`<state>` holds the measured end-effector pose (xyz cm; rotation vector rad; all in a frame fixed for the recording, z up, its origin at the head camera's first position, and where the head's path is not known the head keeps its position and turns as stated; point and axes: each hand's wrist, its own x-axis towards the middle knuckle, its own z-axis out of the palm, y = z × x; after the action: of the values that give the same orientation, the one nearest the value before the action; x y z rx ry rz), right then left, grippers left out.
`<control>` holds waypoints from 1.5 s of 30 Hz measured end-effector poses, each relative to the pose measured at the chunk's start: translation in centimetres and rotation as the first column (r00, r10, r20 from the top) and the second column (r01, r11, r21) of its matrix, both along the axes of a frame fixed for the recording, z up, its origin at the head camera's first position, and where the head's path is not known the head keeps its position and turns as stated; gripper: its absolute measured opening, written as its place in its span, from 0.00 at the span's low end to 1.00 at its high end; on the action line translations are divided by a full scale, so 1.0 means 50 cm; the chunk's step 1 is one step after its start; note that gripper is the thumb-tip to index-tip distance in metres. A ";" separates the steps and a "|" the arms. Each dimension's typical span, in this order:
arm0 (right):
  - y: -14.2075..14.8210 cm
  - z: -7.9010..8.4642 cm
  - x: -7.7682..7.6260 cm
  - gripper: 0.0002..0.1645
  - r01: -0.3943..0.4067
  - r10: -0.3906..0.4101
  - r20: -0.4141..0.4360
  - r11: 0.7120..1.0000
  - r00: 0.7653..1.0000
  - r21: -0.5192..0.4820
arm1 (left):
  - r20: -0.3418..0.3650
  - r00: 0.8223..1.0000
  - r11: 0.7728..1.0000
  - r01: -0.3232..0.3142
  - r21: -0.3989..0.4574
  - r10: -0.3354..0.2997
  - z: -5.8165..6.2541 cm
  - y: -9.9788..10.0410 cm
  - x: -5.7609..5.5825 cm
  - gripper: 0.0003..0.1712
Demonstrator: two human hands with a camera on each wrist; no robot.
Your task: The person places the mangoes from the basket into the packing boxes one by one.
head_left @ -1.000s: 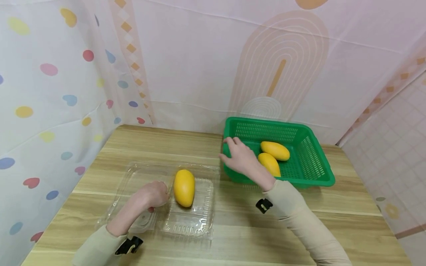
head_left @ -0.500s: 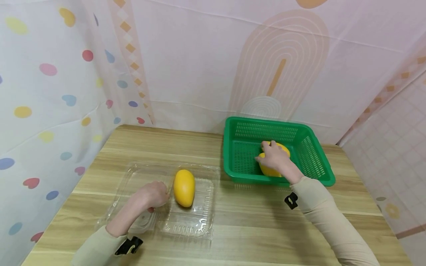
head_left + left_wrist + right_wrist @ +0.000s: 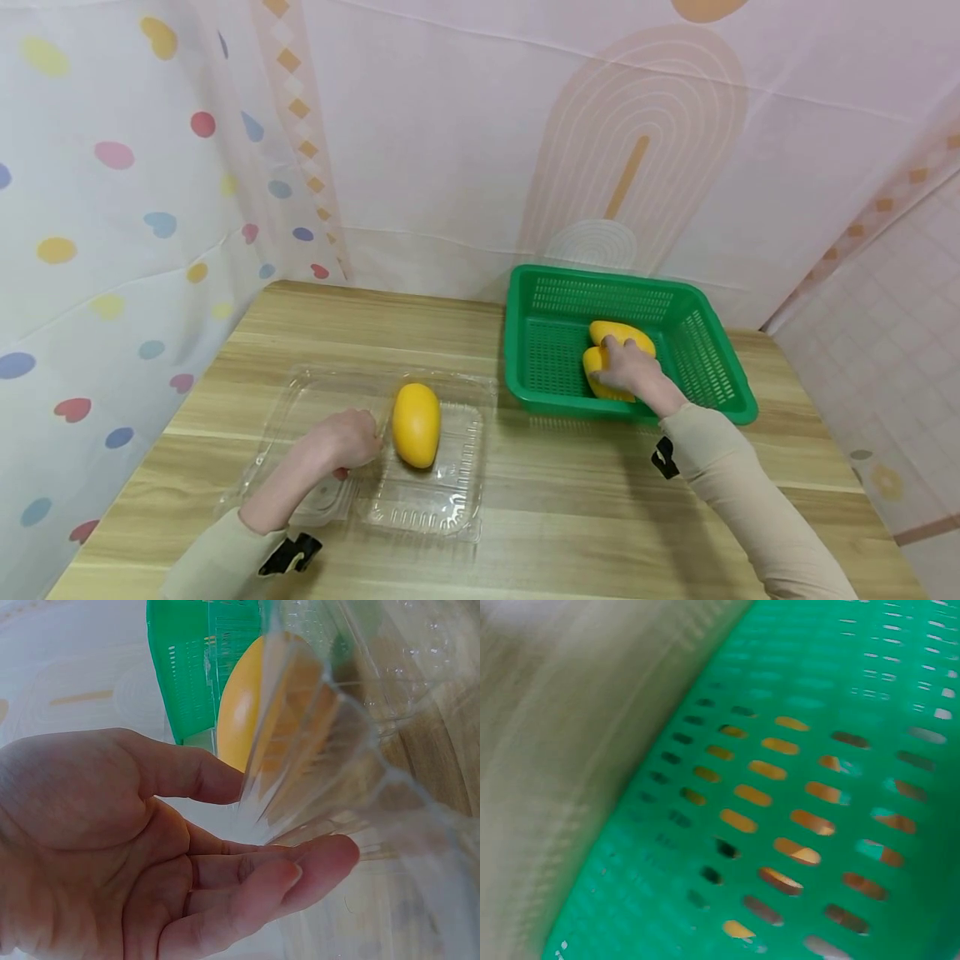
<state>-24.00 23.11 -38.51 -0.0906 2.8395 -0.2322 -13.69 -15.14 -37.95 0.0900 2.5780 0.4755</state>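
Note:
A clear plastic clamshell box [image 3: 467,467] lies opened flat on the wooden table, with one yellow mango [image 3: 416,425] in its right half. My left hand [image 3: 348,437] is at the fold between the halves; the left wrist view shows thumb and fingers pinching the clear plastic [image 3: 300,765]. Inside the green basket [image 3: 551,404], my right hand [image 3: 636,368] grips the nearer mango [image 3: 593,363], thumb on its near side and fingers over its top. Just behind it lies another mango [image 3: 622,332]. Basket wall [image 3: 795,787] hides most of this hand in the right wrist view.
The basket stands at the back right of the table [image 3: 540,533], its slatted walls rising around the mangoes. A patterned cloth [image 3: 435,167] hangs behind the table and along both sides.
My right hand has moved right from the basket's left rim, down onto the nearer mango, and its fingers have closed round it. The left hand keeps its place on the plastic box.

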 end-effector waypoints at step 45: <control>-0.040 -0.016 -0.024 0.43 -0.035 0.028 -0.035 0.978 0.999 -0.204 | -0.018 1.000 1.000 0.015 -0.004 -0.015 0.003 0.000 0.001 0.16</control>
<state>-25.21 21.13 -39.29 -0.1839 2.8348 -0.5204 -13.62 -15.16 -37.82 0.1131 2.5939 0.4665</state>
